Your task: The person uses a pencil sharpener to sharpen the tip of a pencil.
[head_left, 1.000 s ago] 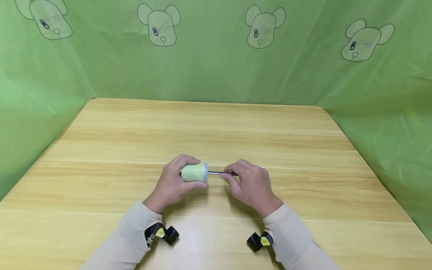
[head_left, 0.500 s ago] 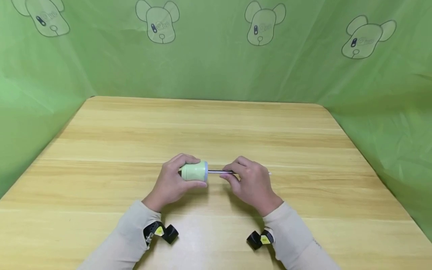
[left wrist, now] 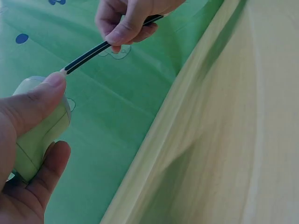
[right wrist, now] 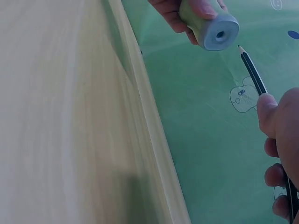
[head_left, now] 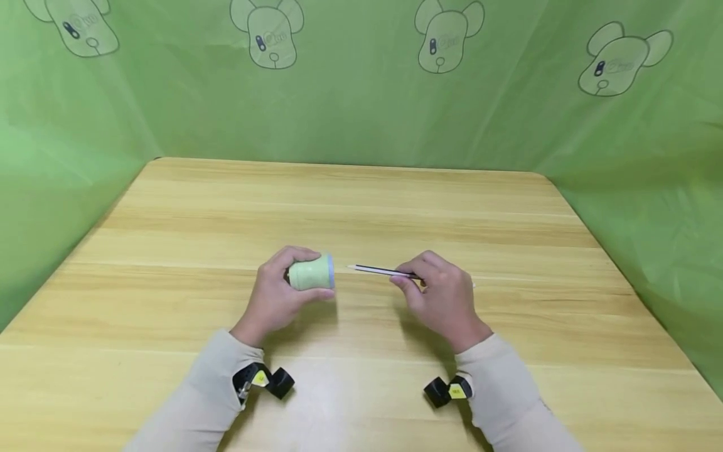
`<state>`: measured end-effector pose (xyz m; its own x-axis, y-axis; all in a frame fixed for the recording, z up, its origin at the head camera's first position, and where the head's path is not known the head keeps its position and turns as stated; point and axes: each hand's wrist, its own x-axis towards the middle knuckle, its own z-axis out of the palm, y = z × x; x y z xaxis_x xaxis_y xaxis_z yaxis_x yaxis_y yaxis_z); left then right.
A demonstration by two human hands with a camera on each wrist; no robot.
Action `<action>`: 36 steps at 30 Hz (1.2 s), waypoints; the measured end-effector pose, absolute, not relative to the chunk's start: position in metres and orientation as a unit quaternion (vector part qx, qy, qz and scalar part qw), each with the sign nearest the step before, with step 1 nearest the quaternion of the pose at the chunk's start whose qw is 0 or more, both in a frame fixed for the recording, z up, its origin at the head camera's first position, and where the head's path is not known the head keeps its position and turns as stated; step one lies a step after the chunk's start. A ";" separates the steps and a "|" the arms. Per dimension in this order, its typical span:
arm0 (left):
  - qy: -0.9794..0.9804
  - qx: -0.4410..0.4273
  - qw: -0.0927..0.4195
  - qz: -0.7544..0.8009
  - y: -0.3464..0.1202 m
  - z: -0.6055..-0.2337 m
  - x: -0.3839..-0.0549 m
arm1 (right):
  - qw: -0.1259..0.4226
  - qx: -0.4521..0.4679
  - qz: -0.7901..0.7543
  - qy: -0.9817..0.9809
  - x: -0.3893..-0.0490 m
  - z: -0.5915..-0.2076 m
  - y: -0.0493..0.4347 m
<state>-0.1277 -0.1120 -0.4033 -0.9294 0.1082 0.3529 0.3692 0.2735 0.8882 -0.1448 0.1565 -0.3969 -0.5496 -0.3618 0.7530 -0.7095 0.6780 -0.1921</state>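
Observation:
My left hand (head_left: 275, 295) grips a light green pencil sharpener (head_left: 309, 274) lying sideways, thumb on the near side and fingers on the far side. Its pale blue end (right wrist: 223, 35) has a round hole and faces my right hand (head_left: 443, 295). Between thumb and fingers, the right hand pinches a dark-and-white striped pencil (head_left: 375, 270). The pencil's sharpened tip (right wrist: 240, 48) points at the sharpener, with a small gap between them in the head view. Both hands are above the table. The pencil's middle is hidden by the right hand.
A wood-grain table (head_left: 350, 207) spreads under both hands. Green cloth (head_left: 350, 113) printed with bear heads hangs behind it and on both sides. Black wrist cameras (head_left: 280, 383) are strapped over the light sleeves (head_left: 198, 389).
The pencil has come out of the sharpener's hole, and its tip now shows. My right hand has moved right with it, while the left hand has shifted slightly left with the sharpener.

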 end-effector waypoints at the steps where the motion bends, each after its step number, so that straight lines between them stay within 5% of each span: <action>1: -0.788 -0.151 0.109 -0.586 -0.111 -0.403 -0.128 | 0.353 0.316 0.246 -0.845 -0.145 -0.397 0.157; 7: -0.785 -0.147 0.118 -0.590 -0.108 -0.403 -0.127 | 0.341 0.301 0.259 -0.852 -0.143 -0.398 0.158; 15: -0.797 -0.143 0.114 -0.575 -0.107 -0.403 -0.127 | 0.232 0.265 0.320 -0.879 -0.139 -0.398 0.160; 36: -0.832 -0.113 0.090 -0.535 -0.109 -0.410 -0.125 | 0.085 0.121 0.524 -0.839 -0.141 -0.393 0.179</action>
<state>-0.1254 -0.1085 -0.4095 -0.9582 0.0914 0.2713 0.2847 0.4018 0.8703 -0.1411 0.1785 -0.3931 -0.9561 -0.1144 0.2697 -0.2926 0.4220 -0.8581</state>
